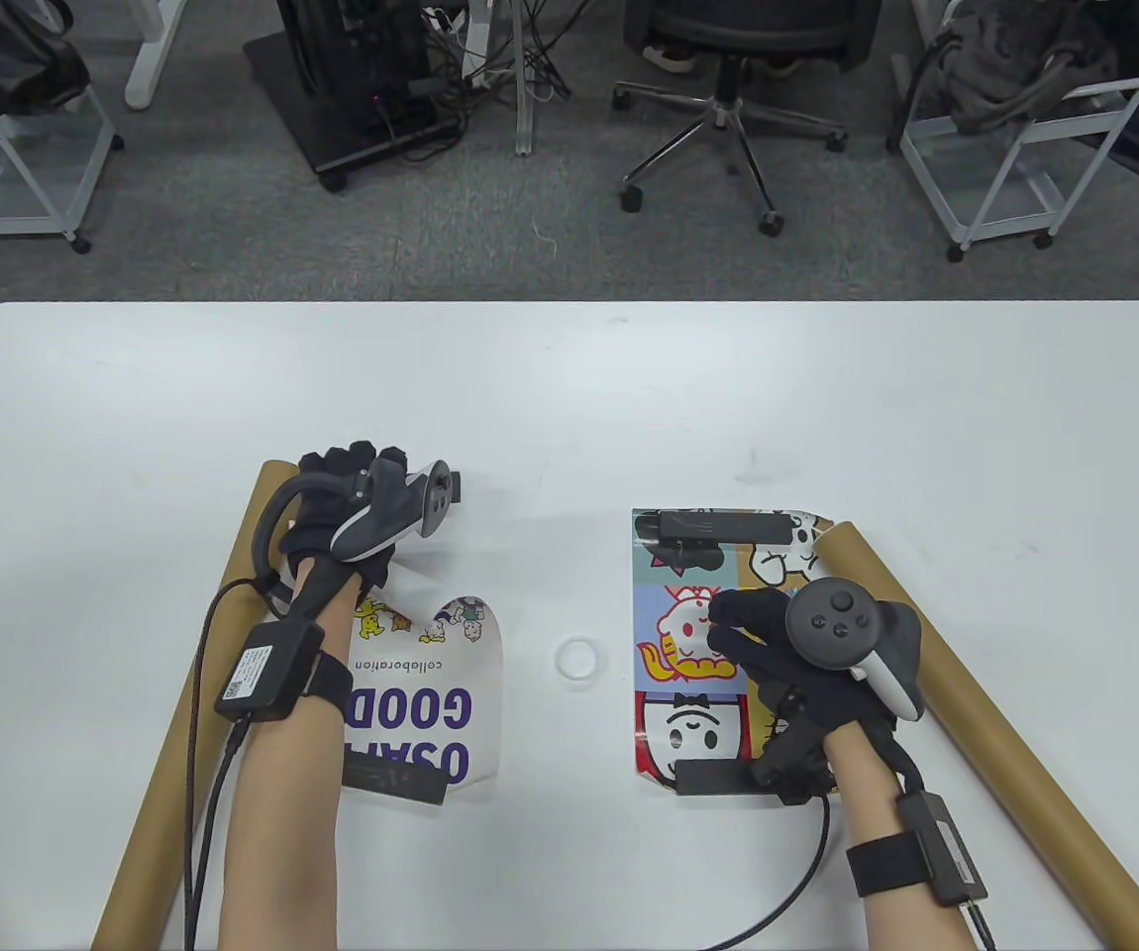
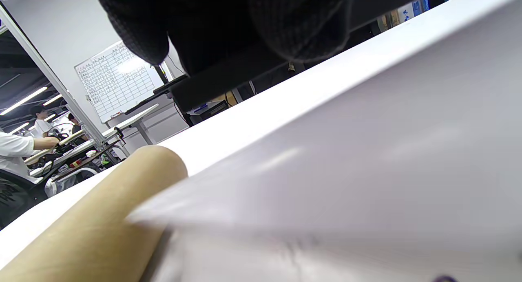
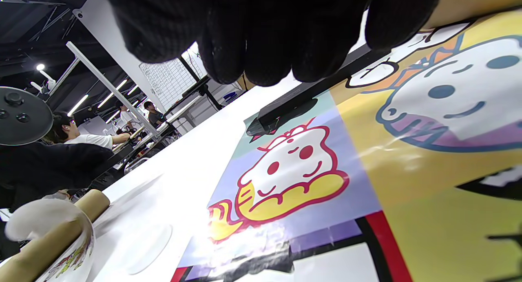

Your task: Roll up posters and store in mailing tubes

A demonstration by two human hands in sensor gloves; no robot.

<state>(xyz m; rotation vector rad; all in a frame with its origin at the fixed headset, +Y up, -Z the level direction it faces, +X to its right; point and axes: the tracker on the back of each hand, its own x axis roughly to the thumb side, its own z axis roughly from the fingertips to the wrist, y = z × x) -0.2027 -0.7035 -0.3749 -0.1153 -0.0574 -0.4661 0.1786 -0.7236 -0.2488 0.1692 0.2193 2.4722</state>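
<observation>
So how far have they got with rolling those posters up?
Barely begun. Nothing is in a tube: both brown tubes, the left tube and the right tube, lie beside the posters. In hand: the left hand is curling the purple-lettered poster, its far end lifted off the table. The right hand hovers over the cartoon poster, which lies flat under black bars. Left: rolling both and sliding them in.

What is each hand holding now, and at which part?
The left hand holds the lifted far end of the text poster. Whether the right hand grips the cartoon poster cannot be told.
</observation>
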